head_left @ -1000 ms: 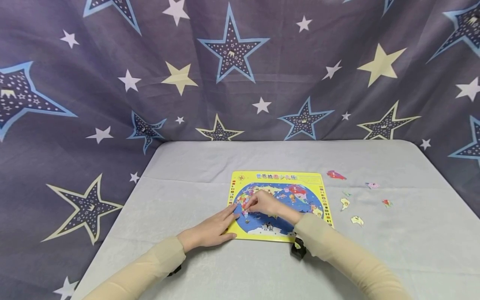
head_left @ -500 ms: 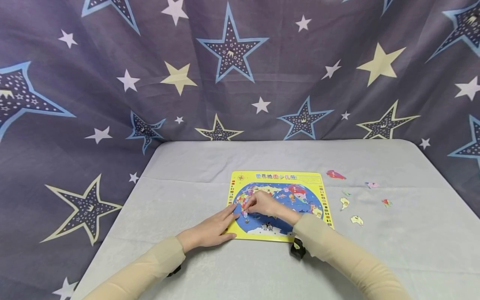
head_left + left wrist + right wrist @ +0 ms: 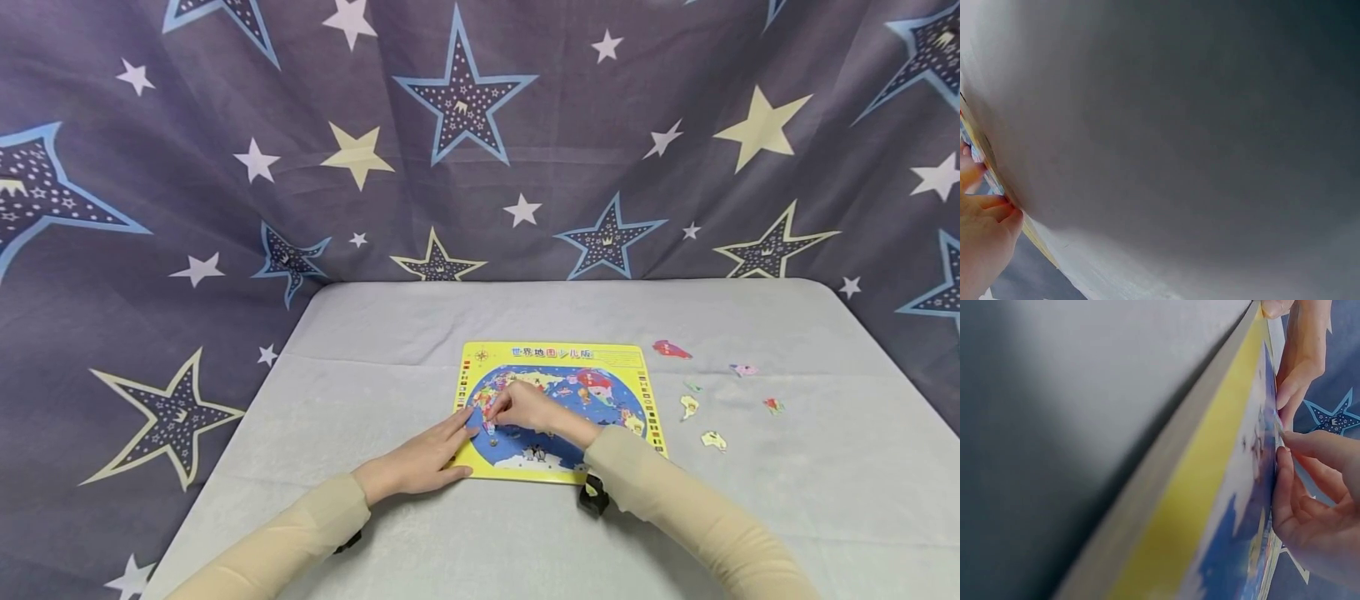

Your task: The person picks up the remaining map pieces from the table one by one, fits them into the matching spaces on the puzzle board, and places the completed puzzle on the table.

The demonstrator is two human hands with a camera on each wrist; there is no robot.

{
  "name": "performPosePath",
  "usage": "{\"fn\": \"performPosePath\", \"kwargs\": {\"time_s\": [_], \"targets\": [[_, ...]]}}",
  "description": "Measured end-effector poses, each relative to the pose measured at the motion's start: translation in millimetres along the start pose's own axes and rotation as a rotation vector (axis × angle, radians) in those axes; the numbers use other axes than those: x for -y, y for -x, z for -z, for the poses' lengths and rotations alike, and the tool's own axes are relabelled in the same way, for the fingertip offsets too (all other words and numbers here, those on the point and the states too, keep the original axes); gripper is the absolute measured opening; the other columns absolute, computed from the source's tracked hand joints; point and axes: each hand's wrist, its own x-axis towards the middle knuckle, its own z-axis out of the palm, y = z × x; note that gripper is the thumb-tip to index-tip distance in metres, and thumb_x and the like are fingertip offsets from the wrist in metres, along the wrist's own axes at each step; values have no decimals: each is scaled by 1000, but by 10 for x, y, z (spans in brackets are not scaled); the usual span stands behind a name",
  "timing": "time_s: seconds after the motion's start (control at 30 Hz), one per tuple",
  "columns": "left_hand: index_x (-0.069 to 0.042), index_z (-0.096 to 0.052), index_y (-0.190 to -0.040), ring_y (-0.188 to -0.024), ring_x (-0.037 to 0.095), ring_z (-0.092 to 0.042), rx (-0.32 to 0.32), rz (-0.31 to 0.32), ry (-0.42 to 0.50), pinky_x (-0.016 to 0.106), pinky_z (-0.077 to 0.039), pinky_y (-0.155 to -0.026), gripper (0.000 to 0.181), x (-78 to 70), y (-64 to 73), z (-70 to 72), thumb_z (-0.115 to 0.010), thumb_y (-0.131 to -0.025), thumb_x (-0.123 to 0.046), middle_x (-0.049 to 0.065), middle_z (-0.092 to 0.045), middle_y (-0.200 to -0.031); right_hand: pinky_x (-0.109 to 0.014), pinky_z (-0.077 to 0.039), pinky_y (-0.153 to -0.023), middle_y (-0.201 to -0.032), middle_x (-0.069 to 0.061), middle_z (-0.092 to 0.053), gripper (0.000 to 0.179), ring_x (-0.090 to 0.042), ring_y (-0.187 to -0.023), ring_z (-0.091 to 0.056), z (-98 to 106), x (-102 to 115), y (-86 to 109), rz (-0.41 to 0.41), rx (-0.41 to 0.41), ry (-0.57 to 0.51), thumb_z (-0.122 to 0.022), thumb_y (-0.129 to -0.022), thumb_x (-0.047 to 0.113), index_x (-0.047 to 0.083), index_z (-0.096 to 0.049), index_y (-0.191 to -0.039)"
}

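Note:
A yellow-bordered world map puzzle board [image 3: 517, 473] lies flat on the table, its blue oval map partly covered by my right hand. My left hand [image 3: 418, 457] rests on the board's left edge with its fingers stretched out. Over the left part of the map, my right hand [image 3: 528, 407] pinches a small puzzle piece [image 3: 1279, 432] between thumb and fingertips, low against the board. The piece is mostly hidden by the fingers, so its shape cannot be told. The left wrist view catches only the left hand [image 3: 985, 240] at the board's edge.
Several loose puzzle pieces lie right of the board: a red one [image 3: 672, 350], a pink one [image 3: 746, 371], a cream one [image 3: 689, 407], another cream one [image 3: 715, 441] and a red-green one [image 3: 774, 406]. A star-patterned curtain [image 3: 525, 167] hangs behind the table [image 3: 390, 333].
Very little differs. My right hand stays over the same spot of the map, with only slight movement of its fingers and wrist; the left hand keeps its place.

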Motion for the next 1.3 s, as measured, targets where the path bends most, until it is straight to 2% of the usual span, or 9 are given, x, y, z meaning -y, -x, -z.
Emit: {"fn": "performPosePath", "kwargs": {"time_s": [0.63,1.03,1.3], "targets": [[-7,-26,-139,-135,21,-7,4,9,-14,36,-21,-107,62,9,-5,-19,-39,-91,-44,10,-3,-148,-17,-45,-51,-72,-6,-65,8,-7,-57,-54,-30,-45,-15,3,-4,23,-62,-78,-2,0,-70,-79],[-6,-27,-139,-135,22,-8,1,6,-8,37,-21,-107,61,-1,1,2,-40,-92,-43,11,-4,-148,-16,-46,-54,-72,-7,-64,8,-4,-58,-54,-35,-24,2,41,9,39,-62,-76,-5,-1,-69,-77],[-6,-28,-138,-134,22,-9,-4,6,-1,37,-21,-107,60,-14,4,8,-41,-91,-42,12,-5,-148,-17,-47,-57,-76,-9,-63,9,-7,-62,-54,-2,-48,27,63,18,-5,-62,-78,-1,-2,-68,-85]]}}
